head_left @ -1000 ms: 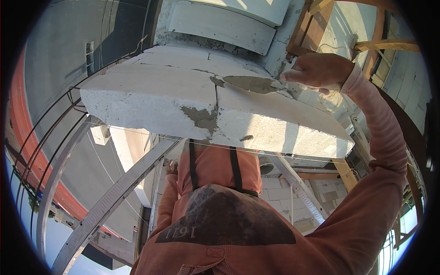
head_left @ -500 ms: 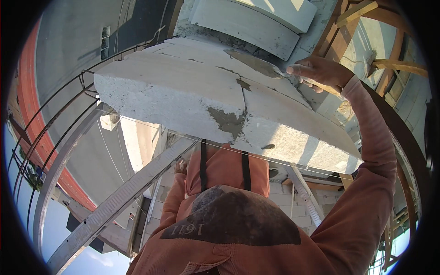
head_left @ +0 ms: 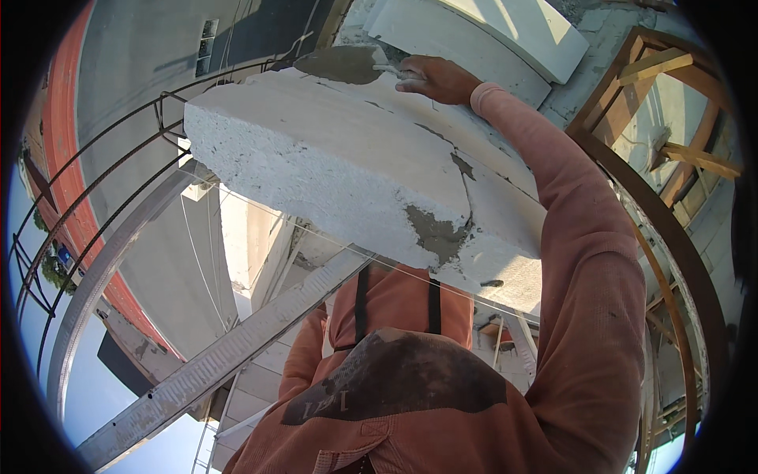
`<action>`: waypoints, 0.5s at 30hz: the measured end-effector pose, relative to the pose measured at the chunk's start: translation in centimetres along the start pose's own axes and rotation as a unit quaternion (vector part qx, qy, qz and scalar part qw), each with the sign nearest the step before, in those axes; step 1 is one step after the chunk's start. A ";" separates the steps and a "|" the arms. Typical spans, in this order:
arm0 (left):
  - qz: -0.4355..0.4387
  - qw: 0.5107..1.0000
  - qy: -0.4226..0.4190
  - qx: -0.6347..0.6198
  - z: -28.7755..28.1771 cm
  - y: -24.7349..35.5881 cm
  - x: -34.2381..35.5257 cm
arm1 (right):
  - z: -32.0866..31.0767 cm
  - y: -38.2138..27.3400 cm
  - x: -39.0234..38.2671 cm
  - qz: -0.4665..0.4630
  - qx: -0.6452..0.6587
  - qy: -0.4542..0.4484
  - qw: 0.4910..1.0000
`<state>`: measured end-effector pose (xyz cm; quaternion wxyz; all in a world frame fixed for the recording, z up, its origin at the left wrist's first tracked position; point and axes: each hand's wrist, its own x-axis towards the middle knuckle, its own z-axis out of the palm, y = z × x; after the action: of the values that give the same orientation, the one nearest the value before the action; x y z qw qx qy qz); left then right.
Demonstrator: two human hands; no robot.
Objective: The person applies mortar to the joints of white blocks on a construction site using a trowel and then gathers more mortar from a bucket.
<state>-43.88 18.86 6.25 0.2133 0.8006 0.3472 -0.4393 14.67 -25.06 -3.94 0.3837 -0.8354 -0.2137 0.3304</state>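
My right hand (head_left: 434, 79) is closed round the handle of a trowel, reaching over the far side of a pale block wall (head_left: 332, 134). The trowel's wide grey blade (head_left: 339, 65) lies along the wall's top at its far left, and I cannot tell whether mortar covers it. Cracked joints run across the top of the blocks. A grey mortar patch (head_left: 438, 235) fills a gap on the near face. My left sleeve (head_left: 304, 355) hangs low beside my body; the left hand itself does not show.
A taut string (head_left: 264, 209) runs along the wall's near face. A metal beam (head_left: 221, 363) slants up from the lower left. Bent steel bars (head_left: 95, 186) stick out at the left. Large pale blocks (head_left: 466, 39) lie beyond the wall, and a brown frame (head_left: 604, 110) stands at the right.
My right hand has swept leftward along the wall's top with the trowel. The view has shifted, so the wall sits further right. My left hand has gone out of sight.
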 end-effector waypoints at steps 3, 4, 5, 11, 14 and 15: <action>-0.010 1.000 0.007 -0.011 1.1 -1.8 0.0 | 0.8 0.8 -2.5 -0.079 0.022 0.022 0.996; -0.013 1.000 0.011 -0.015 1.4 -2.1 0.1 | 0.5 1.2 -3.8 -0.066 0.030 -0.011 0.997; -0.015 1.000 0.013 -0.019 1.6 -2.4 0.1 | 0.3 1.4 -5.3 -0.053 0.038 -0.044 0.997; -0.007 0.999 0.021 -0.024 2.3 -3.0 1.4 | -0.8 2.3 -13.0 -0.033 0.008 -0.032 0.999; 0.003 0.999 0.025 -0.022 2.2 -3.1 2.5 | -0.9 3.0 -16.3 -0.017 -0.006 -0.006 1.000; 0.006 0.999 0.025 -0.021 2.3 -3.1 2.7 | -1.3 3.2 -17.2 -0.014 -0.007 -0.005 1.000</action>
<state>-46.46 20.42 2.57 0.2237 0.8087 0.3568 -0.4107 4.06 -38.14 0.85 0.3818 -0.8333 -0.2295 0.3274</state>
